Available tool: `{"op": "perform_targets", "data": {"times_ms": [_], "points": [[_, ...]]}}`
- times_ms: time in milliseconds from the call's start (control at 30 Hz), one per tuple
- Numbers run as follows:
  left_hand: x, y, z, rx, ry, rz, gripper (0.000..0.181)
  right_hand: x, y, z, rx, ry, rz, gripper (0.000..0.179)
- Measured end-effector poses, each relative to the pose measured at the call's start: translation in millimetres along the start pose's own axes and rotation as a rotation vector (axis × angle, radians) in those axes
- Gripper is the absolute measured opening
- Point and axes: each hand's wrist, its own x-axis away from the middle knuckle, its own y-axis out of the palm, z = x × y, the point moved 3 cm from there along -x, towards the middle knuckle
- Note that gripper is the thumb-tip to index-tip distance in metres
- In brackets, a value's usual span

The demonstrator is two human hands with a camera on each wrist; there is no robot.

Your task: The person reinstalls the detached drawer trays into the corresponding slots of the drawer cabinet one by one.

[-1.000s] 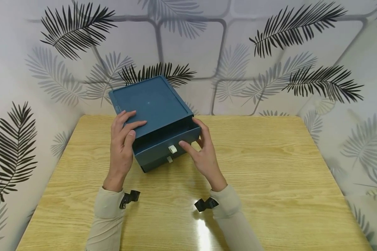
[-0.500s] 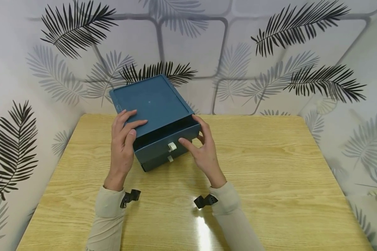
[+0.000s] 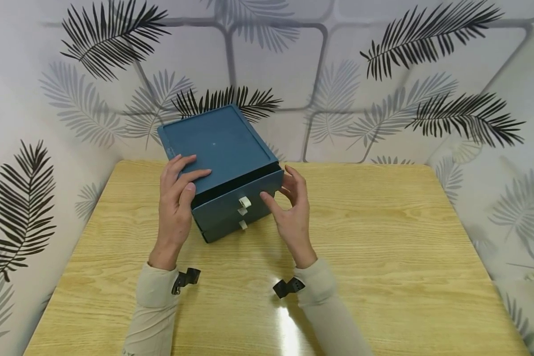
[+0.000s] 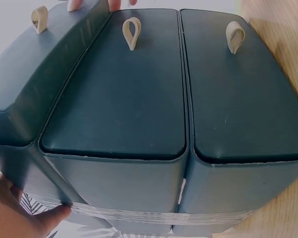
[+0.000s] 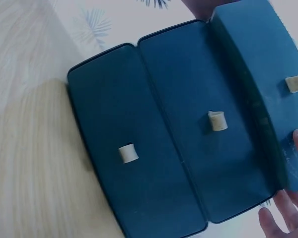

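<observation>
A blue three-drawer box (image 3: 218, 143) stands turned at an angle on the table. Its top drawer (image 3: 240, 190) sticks out a little past the two lower fronts. Each front has a pale loop pull; the middle pull (image 5: 217, 121) and bottom pull (image 5: 128, 153) show well in the right wrist view. My left hand (image 3: 173, 207) lies over the box's left edge, fingers stretched on the top and thumb against the side wall. At the top drawer's right end, my right hand (image 3: 293, 212) has its thumb on the front and its spread fingers beside the drawer's side.
The wooden table (image 3: 382, 257) reaches out on both sides of the box. A wall covering with leaf prints (image 3: 338, 99) rises behind it. Black wrist cameras (image 3: 289, 288) sit at both cuffs. Clear film (image 4: 154, 215) runs along the side of the box.
The top drawer has slid inward, narrowing the dark gap above it. My right hand has gone in with it, its fingers now farther out at the side. My left hand stays on the box.
</observation>
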Motion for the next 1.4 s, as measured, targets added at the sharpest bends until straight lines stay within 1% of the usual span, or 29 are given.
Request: {"op": "perform_targets", "data": {"times_ms": [67, 167, 400, 567, 967, 1400], "points": [[-0.4, 0.6, 0.3, 0.003, 0.002, -0.001, 0.037, 0.4, -0.1, 2.8, 0.003, 0.014, 0.018, 0.069], [-0.9, 1.0, 0.4, 0.002, 0.004, 0.001, 0.037, 0.3, 0.8, 4.6, 0.013, 0.021, 0.016, 0.065], [0.3, 1.3, 0.0, -0.002, -0.007, 0.002, 0.037, 0.6, 2.3, 7.2, 0.06, -0.001, -0.002, 0.056], [0.3, 0.8, 0.4, -0.007, -0.006, 0.002, 0.037, -0.3, 3.2, 8.3, 0.075, -0.002, 0.004, 0.054], [0.7, 1.0, 1.4, -0.009, -0.019, 0.002, 0.037, -2.2, 6.6, 8.8, 0.041, 0.02, 0.069, 0.05], [0.7, 1.6, 2.4, -0.016, -0.021, 0.004, 0.037, -4.9, 9.3, 10.1, 0.06, 0.029, 0.115, 0.045]]}}
